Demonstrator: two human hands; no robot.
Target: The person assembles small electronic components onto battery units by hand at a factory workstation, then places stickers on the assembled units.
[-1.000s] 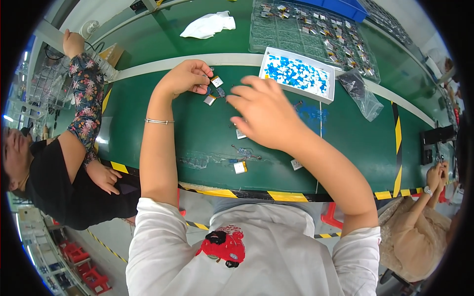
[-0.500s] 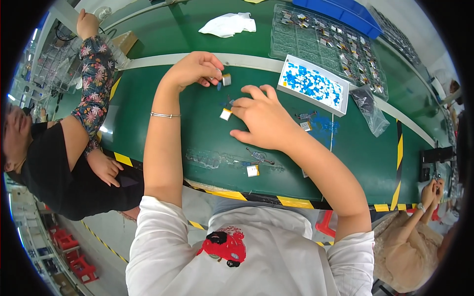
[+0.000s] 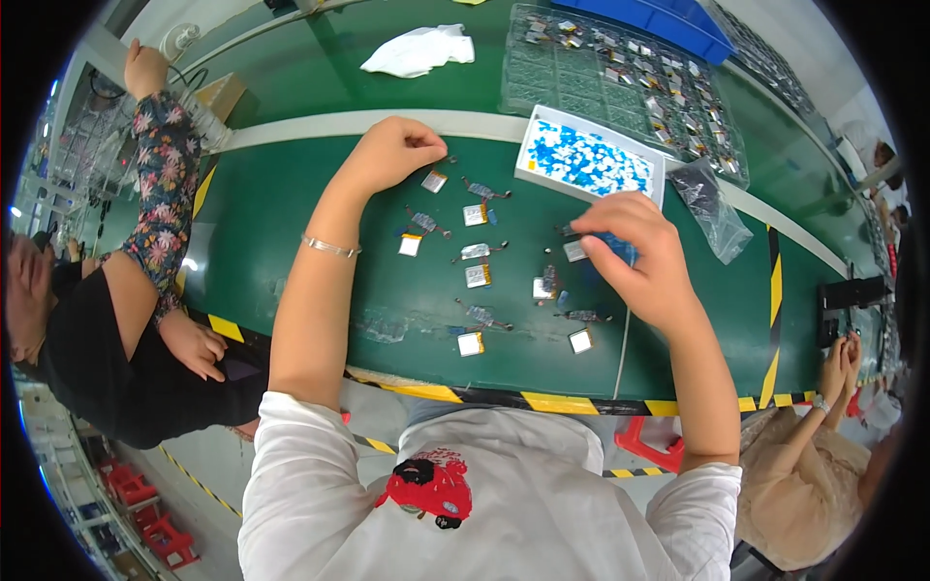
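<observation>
Small silver batteries with wired circuit boards lie spread on the green tabletop. At the far left of them, my left hand (image 3: 397, 153) is closed, thumb and fingertips pinched together. A dark wire end shows at its fingertips; what the pinch holds is mostly hidden. Just below it lies a battery (image 3: 434, 182). My right hand (image 3: 639, 254) hovers at the right with thumb and forefinger a little apart. Its fingertips are beside another battery (image 3: 574, 251), partly covered by the hand. Between my hands are several more, such as a battery (image 3: 475, 214) and a battery (image 3: 470, 344).
Behind my right hand stands a white box (image 3: 542, 176) of small blue and white pieces. A clear compartment tray (image 3: 531, 92) of batteries, a blue bin (image 3: 668, 21), a white cloth (image 3: 421, 50) and a plastic bag (image 3: 715, 213) lie beyond. Co-workers sit at both sides.
My right hand has moved right, from the middle of the table to below the white box. More batteries now show between my hands. My left hand's fingers have drawn into a tighter pinch.
</observation>
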